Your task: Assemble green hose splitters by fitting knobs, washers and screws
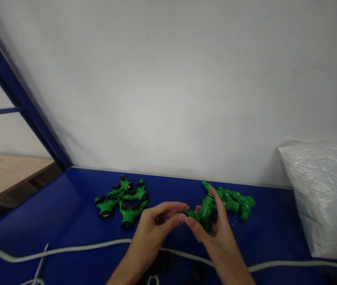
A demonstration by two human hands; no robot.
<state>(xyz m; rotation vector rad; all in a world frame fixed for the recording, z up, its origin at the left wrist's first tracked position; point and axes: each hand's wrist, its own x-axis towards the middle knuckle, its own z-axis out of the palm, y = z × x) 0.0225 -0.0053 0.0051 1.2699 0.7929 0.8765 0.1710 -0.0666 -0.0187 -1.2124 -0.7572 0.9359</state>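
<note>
Between both hands, above the blue tabletop (67, 206), sits one green fitting (204, 211). Right hand (216, 233) fingers (219, 206) wrap it, thumb under, index along the body, so it stays steady and off the surface. Left hand (156, 223) fingers (176, 217) are pinched narrow at the fitting's left end, tips touching it, probably pressing or seating something small; too blurred to tell what. Just behind the right hand lies a pile of fittings (236, 200) without black parts. Left of the hands, well apart, a second pile (122, 200) carries black rings, likely kept separate as a different batch. White cord (73, 249) runs across near the wrists. Plastic bag (325, 194) sits far right against the white wall (171, 79).
</note>
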